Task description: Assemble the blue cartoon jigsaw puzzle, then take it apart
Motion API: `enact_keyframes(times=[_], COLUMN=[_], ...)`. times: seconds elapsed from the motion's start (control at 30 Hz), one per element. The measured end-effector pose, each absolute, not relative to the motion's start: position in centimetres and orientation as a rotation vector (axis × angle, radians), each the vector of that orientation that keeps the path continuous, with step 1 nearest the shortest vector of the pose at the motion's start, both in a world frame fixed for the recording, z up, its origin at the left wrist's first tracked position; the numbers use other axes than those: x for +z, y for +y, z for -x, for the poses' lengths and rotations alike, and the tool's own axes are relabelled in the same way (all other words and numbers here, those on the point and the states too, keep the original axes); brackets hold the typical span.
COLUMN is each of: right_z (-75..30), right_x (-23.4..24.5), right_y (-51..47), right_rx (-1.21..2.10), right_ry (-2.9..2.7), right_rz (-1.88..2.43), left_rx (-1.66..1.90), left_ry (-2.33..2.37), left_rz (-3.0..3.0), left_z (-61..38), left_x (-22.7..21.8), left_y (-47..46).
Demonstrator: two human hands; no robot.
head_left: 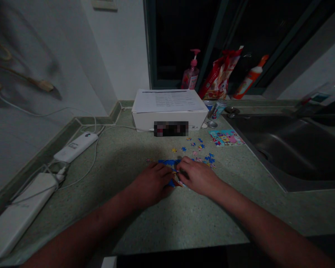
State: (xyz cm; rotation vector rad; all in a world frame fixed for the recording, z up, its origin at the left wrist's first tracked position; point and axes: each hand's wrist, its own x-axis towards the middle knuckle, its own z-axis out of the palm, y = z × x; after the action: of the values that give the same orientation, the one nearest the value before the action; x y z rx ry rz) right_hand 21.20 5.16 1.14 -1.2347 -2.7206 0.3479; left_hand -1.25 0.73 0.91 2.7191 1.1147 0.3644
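A partly joined jigsaw puzzle (pixel 167 162), mostly blue with some brown, lies on the counter between my hands and is partly covered by them. My left hand (pixel 153 183) rests over its left side, fingers stretched out and lying on it. From the right, my right hand (pixel 197 175) reaches onto the puzzle with fingers bent down and drawn together; whatever is under the fingertips is hidden. Loose puzzle pieces (pixel 209 159) in blue, yellow and pink are scattered beyond and to the right of that hand. Farther right lies a colourful picture card (pixel 227 137).
Behind the pieces stands a white box (pixel 145 121) with a printed sheet (pixel 169 100) on top. A steel sink (pixel 279 184) is at the right. White power strips (pixel 76 147) and cables run along the left. A pump bottle (pixel 190 76) and a red bag (pixel 216 80) stand by the window.
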Motion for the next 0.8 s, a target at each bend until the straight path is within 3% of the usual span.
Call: enact_keyframes(times=[0.8], right_z=[-21.01], right_x=[0.95], right_y=[4.94], right_rx=[0.27], right_ry=[-2.719], right_rz=[1.233], left_rx=[0.3], left_ry=[1.125], left_rz=[-2.716], left_z=[1.24], left_x=[1.11], left_y=[0.68])
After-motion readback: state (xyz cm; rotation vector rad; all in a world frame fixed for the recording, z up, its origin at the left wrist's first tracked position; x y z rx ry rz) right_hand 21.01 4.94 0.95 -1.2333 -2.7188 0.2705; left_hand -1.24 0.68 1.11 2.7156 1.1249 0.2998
